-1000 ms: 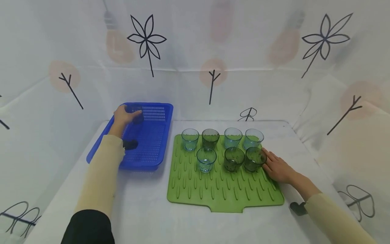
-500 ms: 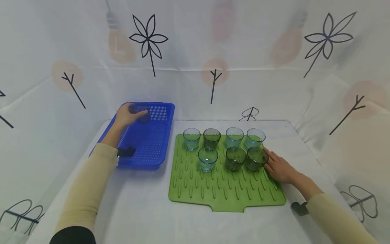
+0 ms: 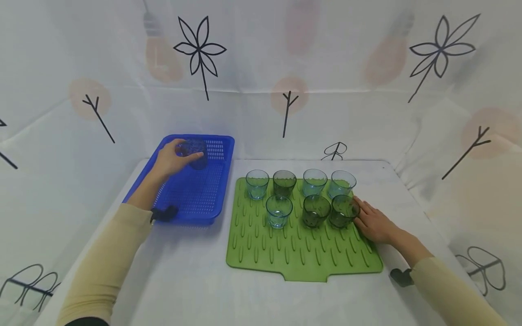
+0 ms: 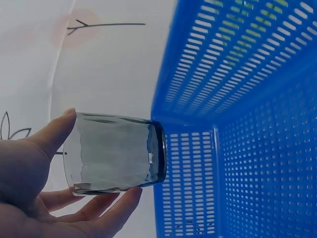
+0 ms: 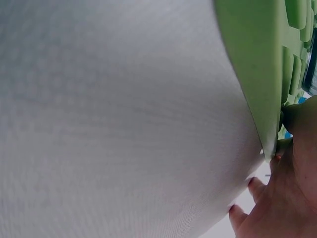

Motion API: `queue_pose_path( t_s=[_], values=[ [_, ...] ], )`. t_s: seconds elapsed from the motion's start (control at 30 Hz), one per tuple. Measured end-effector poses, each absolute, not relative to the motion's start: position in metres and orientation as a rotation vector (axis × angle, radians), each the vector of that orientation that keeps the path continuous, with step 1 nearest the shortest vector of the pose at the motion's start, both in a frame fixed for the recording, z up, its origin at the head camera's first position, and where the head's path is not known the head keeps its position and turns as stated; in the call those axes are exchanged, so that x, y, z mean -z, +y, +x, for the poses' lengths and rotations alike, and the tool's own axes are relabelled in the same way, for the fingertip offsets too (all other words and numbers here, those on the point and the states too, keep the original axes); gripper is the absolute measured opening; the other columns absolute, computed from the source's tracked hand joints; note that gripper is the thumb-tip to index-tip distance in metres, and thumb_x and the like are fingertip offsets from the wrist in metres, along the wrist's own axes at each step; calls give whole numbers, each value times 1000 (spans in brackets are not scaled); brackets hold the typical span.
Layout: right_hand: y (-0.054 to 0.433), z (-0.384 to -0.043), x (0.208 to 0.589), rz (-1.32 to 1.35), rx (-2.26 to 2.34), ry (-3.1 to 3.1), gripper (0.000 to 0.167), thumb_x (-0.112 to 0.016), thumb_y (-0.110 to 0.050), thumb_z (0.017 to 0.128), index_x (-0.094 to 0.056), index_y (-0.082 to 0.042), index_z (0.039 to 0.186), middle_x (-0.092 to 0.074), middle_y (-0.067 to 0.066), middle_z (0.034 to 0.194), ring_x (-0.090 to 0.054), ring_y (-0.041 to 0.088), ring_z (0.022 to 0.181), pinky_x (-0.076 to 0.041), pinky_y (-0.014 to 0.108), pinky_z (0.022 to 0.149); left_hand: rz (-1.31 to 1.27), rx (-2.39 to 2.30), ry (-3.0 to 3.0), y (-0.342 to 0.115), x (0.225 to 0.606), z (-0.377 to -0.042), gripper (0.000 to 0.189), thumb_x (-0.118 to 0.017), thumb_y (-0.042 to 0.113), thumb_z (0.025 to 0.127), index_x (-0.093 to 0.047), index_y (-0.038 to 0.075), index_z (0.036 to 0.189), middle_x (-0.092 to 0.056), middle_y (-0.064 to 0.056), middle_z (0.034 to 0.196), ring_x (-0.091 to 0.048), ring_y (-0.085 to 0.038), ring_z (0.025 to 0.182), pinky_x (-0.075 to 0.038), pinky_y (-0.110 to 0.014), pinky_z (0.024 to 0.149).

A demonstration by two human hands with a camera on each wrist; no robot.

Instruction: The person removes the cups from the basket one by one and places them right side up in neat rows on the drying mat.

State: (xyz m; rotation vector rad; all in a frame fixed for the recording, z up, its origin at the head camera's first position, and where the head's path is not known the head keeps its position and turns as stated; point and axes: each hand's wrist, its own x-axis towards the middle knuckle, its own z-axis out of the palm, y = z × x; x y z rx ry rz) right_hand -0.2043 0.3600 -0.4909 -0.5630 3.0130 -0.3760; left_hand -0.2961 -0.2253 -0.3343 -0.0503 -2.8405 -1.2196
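My left hand (image 3: 169,160) grips a smoky grey drinking glass (image 4: 116,153), thumb on one side and fingers on the other. In the head view that glass overlaps the far end of the blue plastic basket (image 3: 191,194). The right hand (image 3: 375,226) rests at the right edge of the green ridged mat (image 3: 265,253), its fingers fairly straight. Its fingertips are right beside a dark green glass (image 3: 344,211). Several glasses stand upright on the mat in two rows, among them a pale blue glass (image 3: 279,212) and another dark green glass (image 3: 316,211) in front.
A white-covered table (image 3: 187,276) lies under everything, with a patterned white cloth (image 3: 244,63) behind it. The basket stands left of the mat, a strip of table between them. Dark wrist straps (image 3: 401,277) show at the cuffs.
My left hand and the glass in it have moved to the right over the far end of the basket. The right hand and the glasses on the mat stay put.
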Motion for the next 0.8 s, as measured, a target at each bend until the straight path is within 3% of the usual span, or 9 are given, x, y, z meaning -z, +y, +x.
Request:
queue_pose_path(
  t_s=[0.27, 0.8],
  values=[
    [357, -202, 486, -551, 384, 3010, 55, -45, -16, 107, -34, 22, 146, -25, 34, 159, -27, 61, 140, -30, 72, 111, -135, 1206, -2867, -216, 329, -275, 97, -73, 58, 90, -30, 6, 160, -49, -26, 148, -45, -45, 138, -44, -62, 108],
    [355, -204, 487, -555, 381, 3014, 55, -45, -14, 107, -35, 23, 145, -26, 35, 158, -27, 61, 141, -29, 72, 111, -306, 1280, -2873, -191, 333, -242, 89, -78, 51, 88, -39, 9, 156, -60, -17, 139, -57, -36, 129, -51, -54, 103]
  ],
)
